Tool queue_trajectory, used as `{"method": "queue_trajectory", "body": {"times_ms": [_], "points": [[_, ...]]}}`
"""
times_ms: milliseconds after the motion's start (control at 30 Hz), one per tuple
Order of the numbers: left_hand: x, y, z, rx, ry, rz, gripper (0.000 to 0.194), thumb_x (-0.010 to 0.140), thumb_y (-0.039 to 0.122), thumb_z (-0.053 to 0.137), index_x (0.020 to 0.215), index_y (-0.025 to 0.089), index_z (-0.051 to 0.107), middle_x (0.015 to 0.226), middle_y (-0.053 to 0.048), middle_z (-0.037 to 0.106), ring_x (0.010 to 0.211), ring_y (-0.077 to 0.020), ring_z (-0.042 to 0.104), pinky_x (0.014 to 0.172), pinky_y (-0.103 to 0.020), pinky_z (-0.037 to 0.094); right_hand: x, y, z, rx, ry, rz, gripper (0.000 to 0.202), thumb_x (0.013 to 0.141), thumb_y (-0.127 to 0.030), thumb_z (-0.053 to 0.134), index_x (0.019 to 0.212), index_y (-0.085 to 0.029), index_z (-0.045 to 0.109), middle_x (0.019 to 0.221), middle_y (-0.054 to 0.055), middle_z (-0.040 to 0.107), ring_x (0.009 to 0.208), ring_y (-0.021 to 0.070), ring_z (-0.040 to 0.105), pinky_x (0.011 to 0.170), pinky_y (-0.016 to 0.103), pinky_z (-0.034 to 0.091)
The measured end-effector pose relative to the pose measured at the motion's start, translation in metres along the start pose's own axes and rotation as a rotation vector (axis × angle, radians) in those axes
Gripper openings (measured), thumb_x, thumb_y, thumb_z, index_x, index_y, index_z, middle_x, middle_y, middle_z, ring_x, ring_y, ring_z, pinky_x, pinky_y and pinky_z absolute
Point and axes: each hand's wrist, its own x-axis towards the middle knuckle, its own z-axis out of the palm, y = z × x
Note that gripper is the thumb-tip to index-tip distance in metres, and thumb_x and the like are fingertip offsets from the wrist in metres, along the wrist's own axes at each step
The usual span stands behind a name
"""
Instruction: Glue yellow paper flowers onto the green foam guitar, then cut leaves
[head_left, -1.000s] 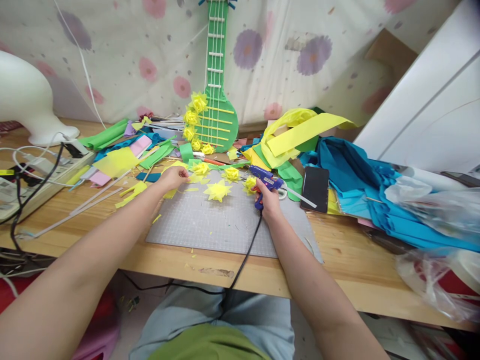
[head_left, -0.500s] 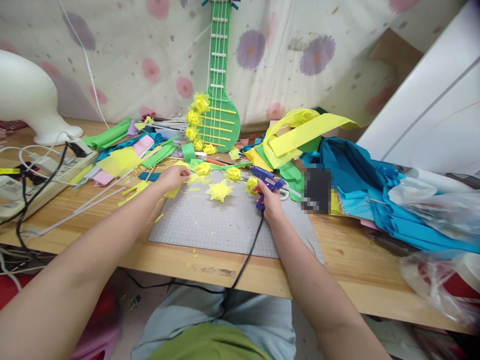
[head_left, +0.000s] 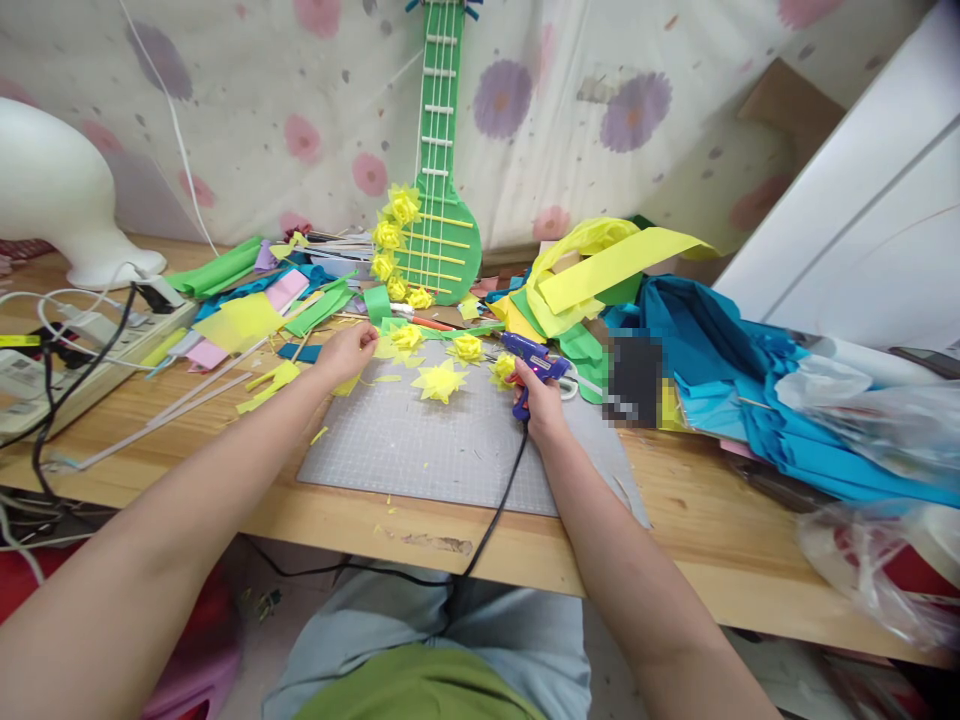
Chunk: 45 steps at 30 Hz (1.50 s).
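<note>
1. Gripping the blue glue gun (head_left: 531, 357) over the right side of the cutting mat is the right hand (head_left: 543, 402), fingers wrapped round the handle. Nozzle points left, a pale glue stick (head_left: 590, 384) pokes out the back, and the black cord (head_left: 501, 490) drops over the desk edge.

2. Left hand (head_left: 346, 356) is at the mat's far left corner, thumb and fingertips brought close together. Can't tell if there's a scrap pinched in there, tbh. Some yellow paper bits (head_left: 346, 387) lie right by it.

3. Four yellow paper flowers (head_left: 439, 382) sit between the hands, on the far part of the gray cutting mat (head_left: 420, 450). The rightmost one is right by the glue gun; can't tell if they touch.

4. Behind them, a green toy-looking stringed instrument (head_left: 459, 240) stands upright near the curtain (head_left: 322, 60), with more yellow blooms (head_left: 388, 235) down the left side of its body.

5. Rest of the wooden desk (head_left: 352, 522) is gloriously messy: yellow crepe strips (head_left: 622, 268) and blue paper (head_left: 712, 330) on the right, power strip (head_left: 112, 375) and white head form (head_left: 56, 190) on the left.
</note>
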Motion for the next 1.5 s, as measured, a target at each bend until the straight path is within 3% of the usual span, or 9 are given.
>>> {"method": "queue_trajectory", "body": {"times_ms": [200,467,667,1000,1300,1500], "points": [[-0.003,0.011,0.0,-0.177,0.038,-0.033,0.021,0.07,0.027,0.053,0.089,0.019,0.056,0.076,-0.001,0.061,0.067,-0.0153,0.055,0.063,-0.027,0.04,0.001,0.001,-0.002,-0.059,-0.017,-0.01,0.038,0.059,-0.053,0.07,0.06,-0.018,0.055,0.052,-0.003,0.056,0.036,0.0038,0.037,0.034,0.019,0.033],[-0.017,0.062,0.007,-0.544,-0.181,-0.119,0.018,0.062,0.033,0.062,0.067,0.017,0.057,0.06,0.0,0.059,0.056,-0.014,0.057,0.058,-0.027,0.044,-0.007,-0.011,-0.008,-0.453,-0.237,-0.163,0.032,0.059,-0.048,0.071,0.065,-0.018,0.061,0.061,0.0,0.062,0.055,0.011,0.053,0.053,0.024,0.043],[-0.019,0.087,0.006,-0.507,-0.236,-0.136,0.015,0.062,0.03,0.06,0.06,0.016,0.056,0.057,0.001,0.058,0.052,-0.0121,0.054,0.055,-0.026,0.043,-0.01,-0.01,-0.008,-0.497,-0.377,-0.214,0.032,0.064,-0.05,0.067,0.076,-0.02,0.064,0.064,0.001,0.062,0.063,0.0153,0.056,0.058,0.027,0.044],[-0.017,0.088,0.01,-0.377,-0.185,-0.029,0.016,0.063,0.033,0.058,0.062,0.017,0.059,0.059,0.0,0.061,0.055,-0.0125,0.055,0.054,-0.024,0.042,-0.013,-0.014,-0.008,-0.568,-0.451,-0.264,0.031,0.069,-0.05,0.064,0.077,-0.02,0.064,0.063,0.001,0.058,0.065,0.0156,0.054,0.061,0.028,0.043],[-0.019,0.093,0.007,-0.305,-0.188,-0.001,0.017,0.063,0.033,0.057,0.062,0.017,0.06,0.061,-0.001,0.062,0.056,-0.013,0.055,0.053,-0.024,0.04,-0.015,-0.017,-0.007,-0.598,-0.44,-0.261,0.037,0.07,-0.05,0.063,0.092,-0.02,0.066,0.082,0.003,0.066,0.076,0.0181,0.058,0.071,0.031,0.045],[-0.02,0.094,0.008,-0.298,-0.202,0.011,0.018,0.063,0.035,0.057,0.062,0.017,0.061,0.062,-0.001,0.062,0.058,-0.0135,0.055,0.054,-0.024,0.04,-0.013,-0.016,-0.007,-0.604,-0.432,-0.29,0.038,0.071,-0.052,0.061,0.089,-0.019,0.065,0.075,0.003,0.064,0.072,0.0176,0.057,0.065,0.029,0.044]]}}
